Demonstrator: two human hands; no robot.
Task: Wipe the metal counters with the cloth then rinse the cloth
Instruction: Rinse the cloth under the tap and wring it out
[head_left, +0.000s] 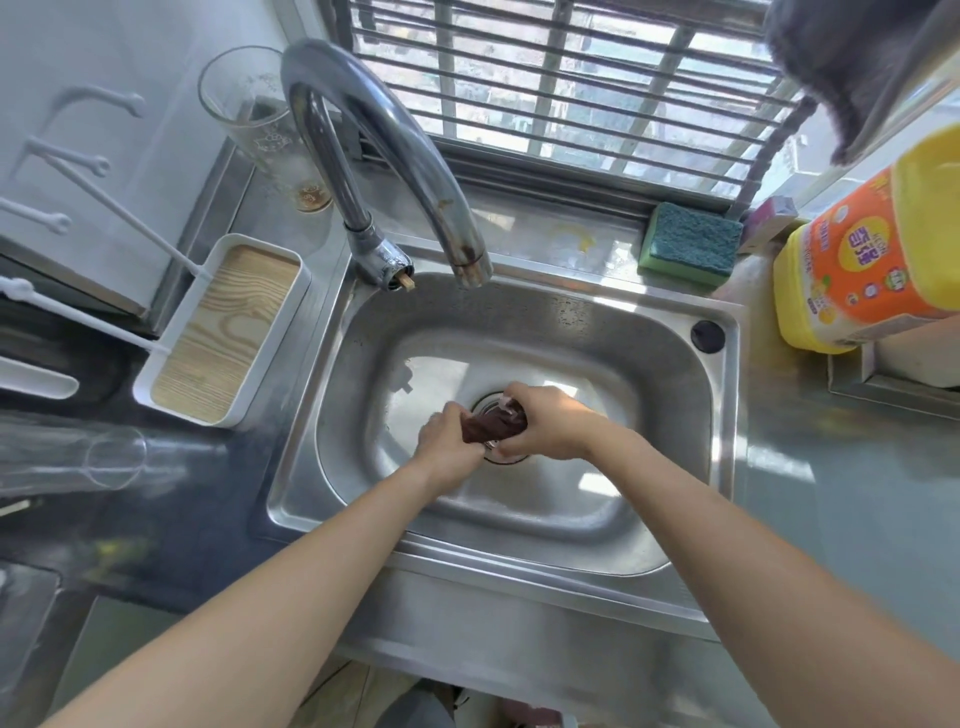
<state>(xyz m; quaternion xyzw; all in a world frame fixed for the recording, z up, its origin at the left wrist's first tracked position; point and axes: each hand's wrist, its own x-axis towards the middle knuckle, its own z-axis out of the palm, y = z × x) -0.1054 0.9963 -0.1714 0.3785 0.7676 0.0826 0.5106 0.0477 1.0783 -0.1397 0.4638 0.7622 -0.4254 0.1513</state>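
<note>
Now both hands low in sink (724, 332): left hand (448, 435), right hand (551, 422) clenched around twisted dark cloth (492, 426) above drain (503, 457).

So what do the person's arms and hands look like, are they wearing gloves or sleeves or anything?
No gloves and no sleeves in view. Both forearms are bare from the bottom of the picture up to the wrists. The left hand and right hand are bare too, and no watch, bracelet or ring shows on either of them.
</note>
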